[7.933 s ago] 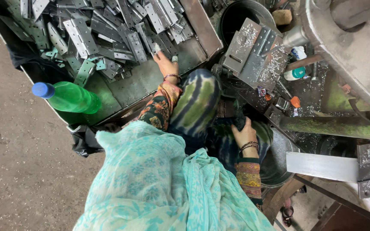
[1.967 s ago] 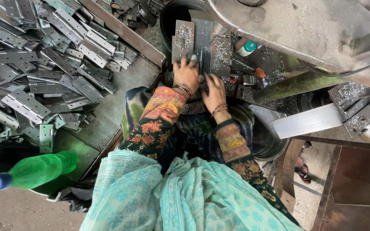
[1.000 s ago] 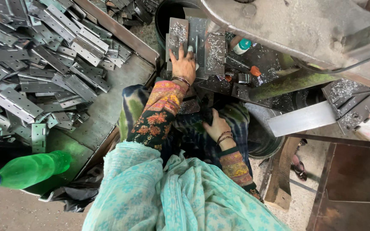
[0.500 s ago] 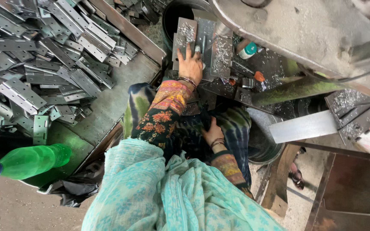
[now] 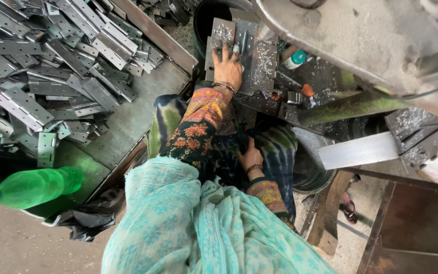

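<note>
— Where's the metal plate (image 5: 252, 48)?

— On the machine bed, long side pointing away from me, filings all over it. My left hand (image 5: 227, 68) lies flat on it, fingers spread — gripping nothing.

— And the right hand (image 5: 250, 156)?

— On my lap, loosely curled, empty.

There is one view only, from the person's head, looking steeply down over a teal scarf (image 5: 198, 228) and lap. It sits close to the press bed (image 5: 259, 66), with a parts tray (image 5: 143, 111) at the frame's left.
</note>
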